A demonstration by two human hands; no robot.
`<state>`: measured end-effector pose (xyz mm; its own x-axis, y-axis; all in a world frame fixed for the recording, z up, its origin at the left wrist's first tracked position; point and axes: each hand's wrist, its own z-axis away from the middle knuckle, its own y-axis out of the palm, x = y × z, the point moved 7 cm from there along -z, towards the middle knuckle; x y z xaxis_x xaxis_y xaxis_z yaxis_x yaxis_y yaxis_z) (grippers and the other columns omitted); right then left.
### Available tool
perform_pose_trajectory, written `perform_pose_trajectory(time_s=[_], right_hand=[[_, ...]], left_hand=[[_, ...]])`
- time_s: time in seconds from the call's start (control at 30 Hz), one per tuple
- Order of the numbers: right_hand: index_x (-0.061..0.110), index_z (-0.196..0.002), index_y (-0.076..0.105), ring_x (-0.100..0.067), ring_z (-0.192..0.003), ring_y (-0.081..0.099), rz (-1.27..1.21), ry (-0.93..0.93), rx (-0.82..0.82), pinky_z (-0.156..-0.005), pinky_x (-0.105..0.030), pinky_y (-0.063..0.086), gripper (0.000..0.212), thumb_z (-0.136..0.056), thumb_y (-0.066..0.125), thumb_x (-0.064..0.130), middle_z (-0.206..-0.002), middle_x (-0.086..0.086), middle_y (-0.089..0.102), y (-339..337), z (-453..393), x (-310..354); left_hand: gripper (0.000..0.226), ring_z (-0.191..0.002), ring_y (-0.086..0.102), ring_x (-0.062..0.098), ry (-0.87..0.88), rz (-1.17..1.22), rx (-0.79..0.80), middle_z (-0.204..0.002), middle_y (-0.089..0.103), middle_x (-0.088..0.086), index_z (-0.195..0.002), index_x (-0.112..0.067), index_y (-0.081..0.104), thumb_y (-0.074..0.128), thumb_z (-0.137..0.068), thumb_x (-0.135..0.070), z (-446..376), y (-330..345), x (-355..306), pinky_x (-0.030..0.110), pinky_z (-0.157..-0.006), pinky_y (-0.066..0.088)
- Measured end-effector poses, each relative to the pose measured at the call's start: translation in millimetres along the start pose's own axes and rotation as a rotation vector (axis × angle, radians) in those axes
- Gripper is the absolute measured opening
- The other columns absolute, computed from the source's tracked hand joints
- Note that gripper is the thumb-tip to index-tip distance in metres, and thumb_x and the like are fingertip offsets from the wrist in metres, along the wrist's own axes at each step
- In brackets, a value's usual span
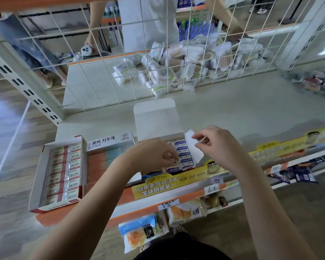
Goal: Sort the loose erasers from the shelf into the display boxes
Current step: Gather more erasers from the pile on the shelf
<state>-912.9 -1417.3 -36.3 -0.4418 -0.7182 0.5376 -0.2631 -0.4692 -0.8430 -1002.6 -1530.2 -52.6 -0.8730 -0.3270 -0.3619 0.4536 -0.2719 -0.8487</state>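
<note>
A white display box (156,117) with its lid flipped up stands at the shelf's front, holding rows of blue-sleeved erasers (185,153). My left hand (152,154) reaches into this box with fingers curled, pinching an eraser near its front row. My right hand (216,145) hovers just right of the box and pinches the white side flap (192,147). Left of it stands a box of pastel erasers (101,162) with a Korean label, and further left a red-and-white box (39,177) filled with 2B erasers.
The shelf (233,113) has a wire grid back (139,53); behind it lie several packs of cotton swabs (176,64). A pile of small wrapped items (315,81) sits at far right. Yellow price strips (176,182) and snack packs (143,231) hang below. People stand beyond the grid.
</note>
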Motion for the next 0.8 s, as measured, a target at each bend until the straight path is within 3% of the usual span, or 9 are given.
perform_pose_trajectory(time_s=[0.27, 0.4, 0.5, 0.63, 0.8], right_hand=[[0.016, -0.112, 0.065, -0.007, -0.080, 0.059, 0.001, -0.001, 0.014, -0.076, -0.016, 0.043, 0.026, -0.088, 0.061, 0.010, -0.108, 0.002, 0.061, 4, -2, -7], [0.019, -0.112, 0.065, -0.006, -0.082, 0.058, -0.004, -0.013, 0.028, -0.077, -0.019, 0.046, 0.023, -0.090, 0.059, 0.017, -0.107, 0.004, 0.059, 3, 1, -8], [0.018, -0.113, 0.064, -0.006, -0.090, 0.052, 0.028, -0.017, 0.007, -0.077, -0.017, 0.037, 0.024, -0.090, 0.058, 0.024, -0.111, 0.004, 0.057, -11, -3, -14], [0.011, -0.107, 0.066, -0.021, -0.108, 0.054, 0.104, 0.035, -0.123, -0.091, -0.024, 0.035, 0.022, -0.087, 0.061, 0.017, -0.113, -0.006, 0.061, -44, -12, -53], [0.016, -0.118, 0.060, -0.025, -0.117, 0.048, 0.218, 0.214, -0.154, -0.100, -0.031, 0.035, 0.031, -0.087, 0.060, 0.018, -0.121, -0.008, 0.057, -87, -4, -131]], left_hand=[[0.023, -0.091, 0.054, 0.005, 0.010, 0.006, 0.047, -0.114, 0.063, -0.012, -0.112, -0.031, 0.064, 0.054, -0.091, -0.035, -2, 7, 0, 0.025, -0.087, 0.047], [0.025, -0.092, 0.054, 0.005, 0.016, -0.067, -0.001, -0.112, 0.062, -0.014, -0.117, -0.036, 0.059, 0.052, -0.092, -0.033, -4, 1, -3, 0.025, -0.087, 0.046], [0.028, -0.092, 0.055, 0.009, 0.053, -0.161, -0.068, -0.107, 0.059, -0.010, -0.120, -0.036, 0.055, 0.049, -0.093, -0.031, -13, -21, -13, 0.029, -0.085, 0.046], [0.031, -0.108, 0.054, 0.019, 0.171, -0.335, -0.249, -0.115, 0.057, -0.004, -0.123, -0.032, 0.054, 0.047, -0.094, -0.038, -51, -59, -57, 0.034, -0.090, 0.045], [0.038, -0.118, 0.046, 0.025, 0.328, -0.391, -0.304, -0.124, 0.052, 0.004, -0.129, -0.029, 0.049, 0.048, -0.092, -0.040, -126, -68, -145, 0.035, -0.095, 0.037]])
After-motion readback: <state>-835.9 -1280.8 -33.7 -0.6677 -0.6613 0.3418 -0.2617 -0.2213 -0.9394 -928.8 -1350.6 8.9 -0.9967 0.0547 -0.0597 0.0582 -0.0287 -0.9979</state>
